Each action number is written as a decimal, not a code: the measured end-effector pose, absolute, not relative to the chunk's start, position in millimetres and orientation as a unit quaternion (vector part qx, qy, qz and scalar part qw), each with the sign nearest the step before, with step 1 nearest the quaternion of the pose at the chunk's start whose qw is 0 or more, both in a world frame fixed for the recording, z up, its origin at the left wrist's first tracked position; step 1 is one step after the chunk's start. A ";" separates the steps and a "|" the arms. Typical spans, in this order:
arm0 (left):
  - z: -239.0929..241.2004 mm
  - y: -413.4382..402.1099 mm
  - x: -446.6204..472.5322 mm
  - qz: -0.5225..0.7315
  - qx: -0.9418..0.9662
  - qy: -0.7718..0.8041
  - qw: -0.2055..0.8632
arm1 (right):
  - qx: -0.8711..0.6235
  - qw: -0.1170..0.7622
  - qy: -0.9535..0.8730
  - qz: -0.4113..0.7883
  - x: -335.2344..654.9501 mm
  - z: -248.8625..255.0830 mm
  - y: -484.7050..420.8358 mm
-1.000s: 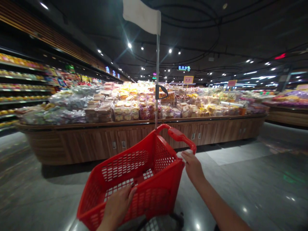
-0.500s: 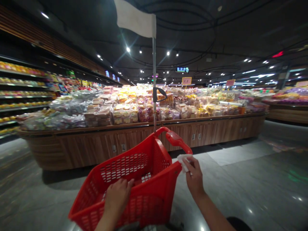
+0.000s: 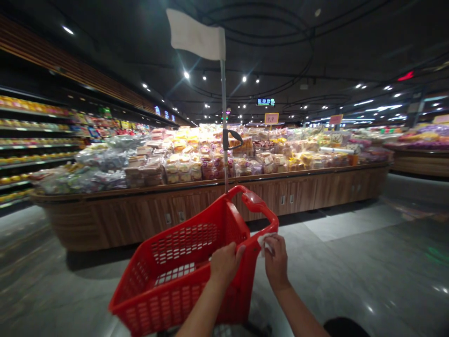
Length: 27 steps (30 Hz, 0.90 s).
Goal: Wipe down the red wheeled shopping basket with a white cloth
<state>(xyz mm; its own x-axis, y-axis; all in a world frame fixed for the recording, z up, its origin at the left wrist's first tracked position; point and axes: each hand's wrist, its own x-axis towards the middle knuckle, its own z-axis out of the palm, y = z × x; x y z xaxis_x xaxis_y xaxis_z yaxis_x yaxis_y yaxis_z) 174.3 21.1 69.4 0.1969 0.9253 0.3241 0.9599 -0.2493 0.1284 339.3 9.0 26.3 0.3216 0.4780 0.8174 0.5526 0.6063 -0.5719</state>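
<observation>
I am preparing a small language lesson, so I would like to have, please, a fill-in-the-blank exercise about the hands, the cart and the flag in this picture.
1. The hand that holds the crumpled white sheet is the ____ one.
2. The left hand rests on the side rim of a cart whose colour is ____.
3. The flag at the top of the pole is ____ in colour.

Missing words: right; red; white.

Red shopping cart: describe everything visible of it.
The cart looks plastic, with slotted walls and a curved handle. It stands upright on the floor before the wooden counter. The left hand touches its near rim; the right hand holds a white wipe at the handle's near end. A flagpole rises by its far corner.
</observation>
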 end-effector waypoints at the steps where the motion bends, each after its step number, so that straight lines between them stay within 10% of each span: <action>1: 69.5 20.4 174.9 -0.168 -0.771 -0.612 0.051 | -0.442 0.677 -0.588 -0.015 332.4 22.5 7.1; 22: 68.1 13.6 171.2 -0.184 -0.783 -0.593 0.049 | -0.508 0.738 -0.442 0.047 361.4 53.8 17.0; 27: 70.6 12.1 171.2 -0.179 -0.774 -0.607 0.028 | -0.553 0.579 -0.573 0.174 407.8 109.0 59.5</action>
<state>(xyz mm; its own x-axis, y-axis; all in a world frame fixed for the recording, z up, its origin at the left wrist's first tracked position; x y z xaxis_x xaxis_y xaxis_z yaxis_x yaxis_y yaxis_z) 171.2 12.1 70.6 0.1994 0.9291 0.3114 0.9493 -0.2620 0.1736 407.8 59.5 109.0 0.2838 0.8351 0.4712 0.4322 0.3273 -0.8403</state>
